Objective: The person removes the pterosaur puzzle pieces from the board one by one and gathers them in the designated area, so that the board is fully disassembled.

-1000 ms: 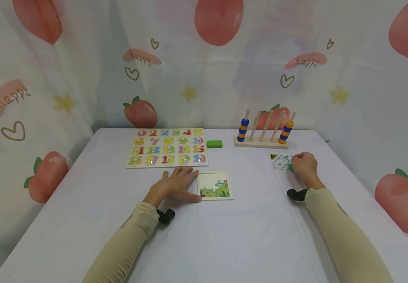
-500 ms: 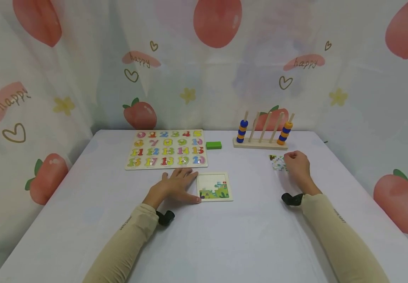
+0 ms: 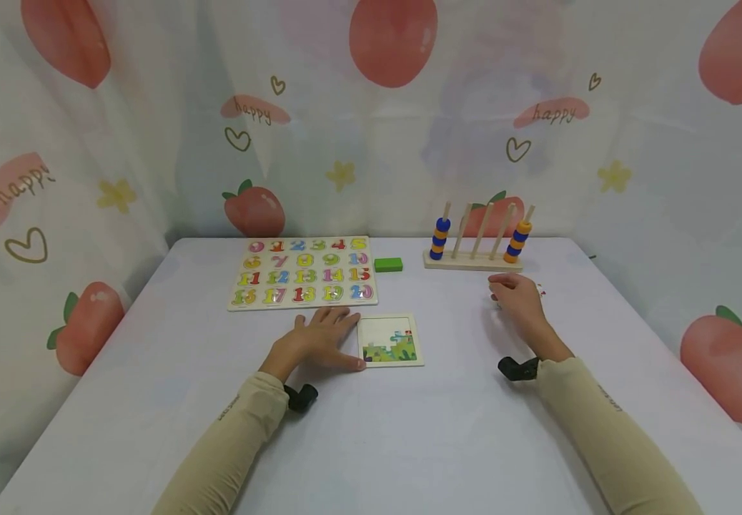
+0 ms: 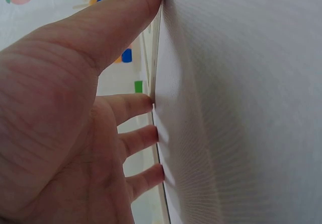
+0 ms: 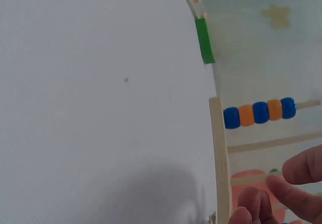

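A small square puzzle tray (image 3: 390, 363) with a pale rim lies mid-table, its lower part filled with green and light-blue picture pieces. My left hand (image 3: 313, 345) rests flat at the tray's left side, fingers spread, with thumb and forefinger at its corners. The left wrist view shows the straight fingers touching the tray's thin edge. Farther right, my right hand (image 3: 520, 304) hovers above loose puzzle pieces (image 3: 541, 290), mostly covering them. Thumb and forefinger are drawn together in the right wrist view; whether a piece is between them is not visible.
Behind the tray lies a number puzzle board (image 3: 303, 272) with colourful numerals. A green block (image 3: 388, 265) sits beside it. At the back right stands a wooden bead rack (image 3: 472, 263) with upright pegs and blue and orange beads. A patterned curtain (image 3: 371, 143) hangs behind the table.
My right hand has moved left across the loose pieces, covering the left ones and baring some at the right. The left hand and tray stay in place.
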### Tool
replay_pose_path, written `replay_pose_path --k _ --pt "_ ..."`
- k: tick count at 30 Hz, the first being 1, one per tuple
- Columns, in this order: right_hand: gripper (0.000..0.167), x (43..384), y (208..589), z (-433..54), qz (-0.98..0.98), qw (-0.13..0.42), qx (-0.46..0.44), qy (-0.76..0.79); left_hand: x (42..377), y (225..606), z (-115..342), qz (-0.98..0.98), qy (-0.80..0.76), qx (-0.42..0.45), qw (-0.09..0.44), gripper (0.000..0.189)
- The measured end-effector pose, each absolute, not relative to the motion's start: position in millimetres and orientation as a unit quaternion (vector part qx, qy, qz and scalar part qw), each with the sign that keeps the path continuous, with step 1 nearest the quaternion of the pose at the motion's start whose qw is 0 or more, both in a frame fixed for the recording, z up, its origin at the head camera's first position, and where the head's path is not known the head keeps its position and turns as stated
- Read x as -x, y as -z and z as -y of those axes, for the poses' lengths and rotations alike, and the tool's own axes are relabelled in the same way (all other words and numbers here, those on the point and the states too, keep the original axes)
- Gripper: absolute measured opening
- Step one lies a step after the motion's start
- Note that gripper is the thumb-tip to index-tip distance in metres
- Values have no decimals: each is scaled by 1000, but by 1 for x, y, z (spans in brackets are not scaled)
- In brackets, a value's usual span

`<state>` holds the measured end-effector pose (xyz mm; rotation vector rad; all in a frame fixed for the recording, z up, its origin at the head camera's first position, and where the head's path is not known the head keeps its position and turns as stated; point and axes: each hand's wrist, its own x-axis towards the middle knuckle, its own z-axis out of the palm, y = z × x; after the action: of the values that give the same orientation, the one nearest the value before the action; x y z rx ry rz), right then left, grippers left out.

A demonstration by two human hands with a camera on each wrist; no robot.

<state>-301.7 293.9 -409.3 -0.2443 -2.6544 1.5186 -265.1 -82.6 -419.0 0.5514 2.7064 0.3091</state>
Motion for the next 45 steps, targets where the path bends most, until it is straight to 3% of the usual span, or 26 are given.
replay_pose_path --k 20,45 --pt "42 284 404 -234 867 -23 -16 -498 264 418 83 -958 -112 -200 173 99" --pt "39 280 426 -207 870 -118 -242 -413 269 421 82 -959 -100 -192 184 101"
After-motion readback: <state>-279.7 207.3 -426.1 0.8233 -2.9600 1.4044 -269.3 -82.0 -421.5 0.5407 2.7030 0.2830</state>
